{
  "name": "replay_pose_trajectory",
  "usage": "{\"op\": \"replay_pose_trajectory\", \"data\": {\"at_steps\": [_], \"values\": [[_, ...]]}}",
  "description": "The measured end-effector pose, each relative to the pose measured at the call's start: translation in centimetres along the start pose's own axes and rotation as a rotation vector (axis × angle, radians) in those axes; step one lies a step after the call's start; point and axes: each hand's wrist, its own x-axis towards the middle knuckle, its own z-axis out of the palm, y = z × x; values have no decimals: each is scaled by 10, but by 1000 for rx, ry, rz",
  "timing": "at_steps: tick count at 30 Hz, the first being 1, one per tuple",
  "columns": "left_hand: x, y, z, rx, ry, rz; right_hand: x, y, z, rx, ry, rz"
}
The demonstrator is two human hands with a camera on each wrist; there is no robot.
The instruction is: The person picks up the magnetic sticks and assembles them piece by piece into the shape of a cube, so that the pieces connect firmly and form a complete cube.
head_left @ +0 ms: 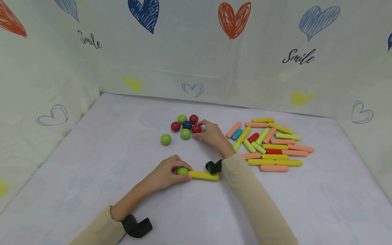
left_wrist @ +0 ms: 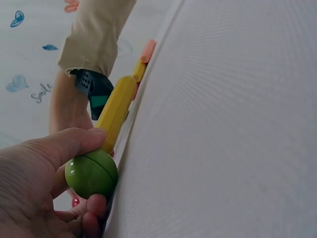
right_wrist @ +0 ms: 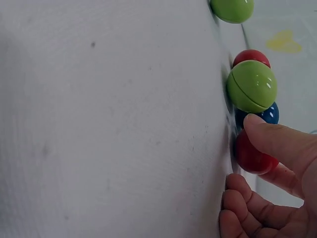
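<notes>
My left hand (head_left: 167, 172) holds a green ball (head_left: 182, 171) between thumb and fingers, low on the table. A ridged yellow stick (head_left: 203, 175) runs rightward from that ball, end against it; in the left wrist view the thumb tip lies where the yellow stick (left_wrist: 117, 113) meets the green ball (left_wrist: 92, 173). Farther back, my right hand (head_left: 211, 135) pinches a red ball (head_left: 196, 129) at the right side of a small ball cluster. The right wrist view shows its thumb over the red ball (right_wrist: 253, 154), beside a blue ball (right_wrist: 268, 114) and a green ball (right_wrist: 251, 86).
The cluster also has a blue ball (head_left: 187, 125), green balls and other red balls (head_left: 175, 127). One green ball (head_left: 165, 139) sits apart, front left. At right lie several sticks in yellow, pink (head_left: 274, 168), green, red and blue. A heart-printed cloth (head_left: 196, 58) hangs behind the table.
</notes>
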Motion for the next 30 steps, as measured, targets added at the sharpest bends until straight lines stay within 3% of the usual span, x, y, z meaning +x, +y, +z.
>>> {"op": "replay_pose_trajectory", "data": {"at_steps": [9, 21, 30], "values": [[0, 1, 0, -1, -5, 3, -2, -2, 1, -32, 13, -8], [-1, 1, 1, 2, -3, -5, -8, 2, -8, -17, -36, 0], [-1, 0, 1, 10, -3, -8, -29, 15, -15, -37, -93, -21]]}}
